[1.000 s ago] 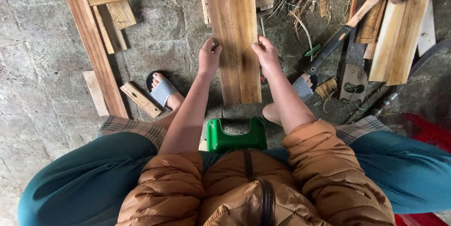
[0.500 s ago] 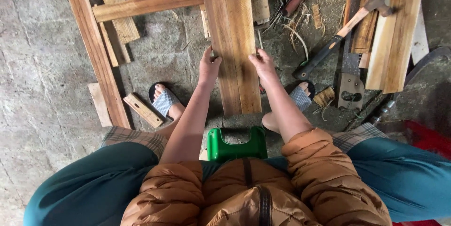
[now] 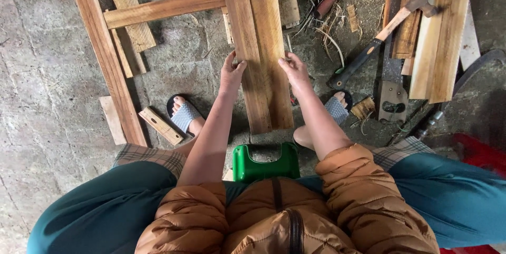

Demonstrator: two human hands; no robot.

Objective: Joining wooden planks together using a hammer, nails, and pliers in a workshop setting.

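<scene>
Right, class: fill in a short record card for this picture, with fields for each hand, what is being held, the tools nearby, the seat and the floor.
Left hand: left hand grips the left edge of the planks
Right hand: right hand grips their right edge
Planks: two, side by side, near ends above the floor
Tools: hammer and handsaw lie to the right
Seat: green stool between the knees
Feet: sandals on both
Floor: concrete floor with loose wood strips

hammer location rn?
Head view, upper right: the hammer lies on the concrete floor, right of the right hand, its head against stacked boards, beside a handsaw.
</scene>
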